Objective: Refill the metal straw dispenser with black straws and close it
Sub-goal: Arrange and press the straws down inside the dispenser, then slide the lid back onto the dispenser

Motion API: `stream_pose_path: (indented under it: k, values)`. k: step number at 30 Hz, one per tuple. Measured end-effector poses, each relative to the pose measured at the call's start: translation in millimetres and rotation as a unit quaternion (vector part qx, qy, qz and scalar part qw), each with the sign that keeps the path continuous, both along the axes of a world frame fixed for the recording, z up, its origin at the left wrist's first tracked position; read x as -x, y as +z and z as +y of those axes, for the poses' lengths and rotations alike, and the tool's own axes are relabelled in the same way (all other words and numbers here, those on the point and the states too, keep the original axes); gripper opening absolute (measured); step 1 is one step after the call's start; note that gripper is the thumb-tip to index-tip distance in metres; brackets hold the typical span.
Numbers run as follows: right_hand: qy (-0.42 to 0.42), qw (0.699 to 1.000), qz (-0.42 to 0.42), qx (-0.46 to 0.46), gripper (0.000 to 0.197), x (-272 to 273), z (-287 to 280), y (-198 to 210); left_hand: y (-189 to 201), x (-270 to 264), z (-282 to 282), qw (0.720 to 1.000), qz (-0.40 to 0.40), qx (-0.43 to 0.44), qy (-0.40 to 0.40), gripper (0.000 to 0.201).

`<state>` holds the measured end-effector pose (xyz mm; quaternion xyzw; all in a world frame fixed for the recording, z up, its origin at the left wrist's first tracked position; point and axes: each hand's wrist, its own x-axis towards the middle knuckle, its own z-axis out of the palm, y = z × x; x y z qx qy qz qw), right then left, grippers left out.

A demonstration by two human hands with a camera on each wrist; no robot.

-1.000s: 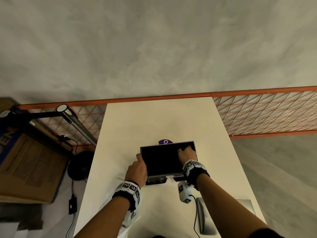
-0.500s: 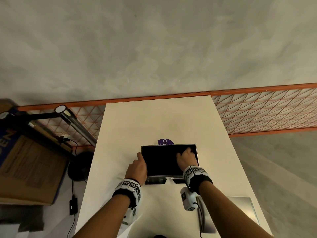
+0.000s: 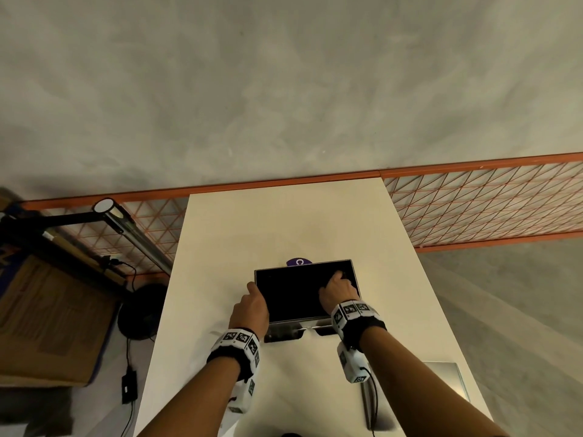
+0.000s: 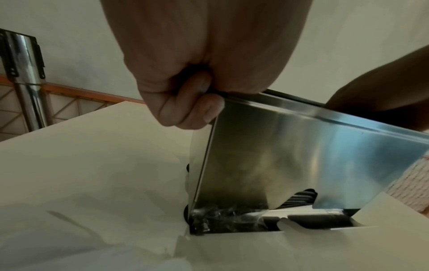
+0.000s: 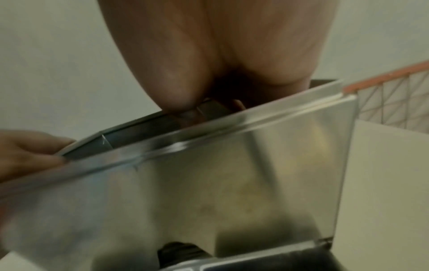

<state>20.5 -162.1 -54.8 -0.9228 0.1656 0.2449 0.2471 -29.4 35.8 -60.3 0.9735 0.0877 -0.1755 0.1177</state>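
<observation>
Left hand (image 3: 250, 305) grips dispenser (image 3: 304, 291) rim at center frame; right hand (image 3: 337, 290) inside, grip unclear. Level straws (image 4: 299, 199) w/ flat fingers before closing.

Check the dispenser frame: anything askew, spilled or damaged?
Nothing spilled or visibly damaged. The metal dispenser stands square on the table, its top open. Its lid lies apart by the near right edge. Crumpled clear plastic sits in the front tray, which looks like leftover wrapping.
</observation>
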Motion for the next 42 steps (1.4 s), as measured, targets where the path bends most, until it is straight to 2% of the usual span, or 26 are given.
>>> stream_pose_path:
  k: [3, 6, 9, 11, 14, 17, 21, 26, 33, 37, 40, 42]
  values:
    - [0.045, 0.999, -0.028, 0.007, 0.054, 2.0, -4.6, 4.4, 1.1, -6.9, 0.4, 1.000, 0.005, 0.001, 0.005, 0.046]
    - [0.101, 0.989, -0.109, -0.004, 0.035, 1.7, -11.3, 18.6, 1.7, -12.9, 2.3, 1.000, 0.008, 0.004, 0.003, 0.045]
    - [0.100, 0.965, -0.243, -0.012, 0.025, -0.6, -22.5, 25.4, 0.3, -14.8, 4.4, 1.000, 0.006, 0.006, 0.000, 0.042]
    - [0.069, 0.959, -0.275, 0.002, 0.029, -4.1, -31.9, 23.3, 0.2, -15.1, 4.9, 1.000, 0.006, 0.011, 0.004, 0.041]
    - [-0.004, 0.983, -0.180, -0.034, 0.037, -10.3, -42.3, 13.3, 0.4, -14.9, 4.2, 1.000, 0.010, 0.014, 0.008, 0.039]
    - [-0.038, 0.995, -0.077, -0.049, 0.028, -8.5, -45.3, 2.7, 0.9, -15.7, 3.7, 1.000, 0.014, 0.012, 0.008, 0.041]
    - [-0.024, 0.996, -0.079, -0.015, 0.020, -4.0, -46.6, -3.8, 2.3, -17.4, 3.5, 1.000, 0.009, 0.006, 0.000, 0.036]
    - [0.012, 0.997, -0.069, 0.026, 0.022, 0.7, -48.0, -3.0, 4.2, -17.9, 3.9, 1.000, 0.023, -0.006, -0.006, 0.042]
    - [0.034, 0.997, -0.059, 0.024, 0.021, 0.0, -53.2, -2.2, 1.9, -19.8, 3.8, 0.998, 0.023, -0.043, -0.027, 0.046]
    - [0.050, 0.998, -0.037, 0.020, 0.021, -0.2, -55.3, 3.6, 3.6, -20.5, 9.8, 0.999, 0.039, -0.019, -0.023, 0.039]
    - [0.053, 0.998, -0.020, 0.027, 0.022, -1.6, -56.6, 21.9, 22.1, -15.4, 19.9, 0.998, 0.051, 0.027, -0.006, 0.039]
    - [0.064, 0.994, -0.061, 0.061, 0.021, 0.2, -52.2, 38.8, 38.3, -2.7, 31.4, 0.998, 0.019, 0.055, 0.017, 0.043]
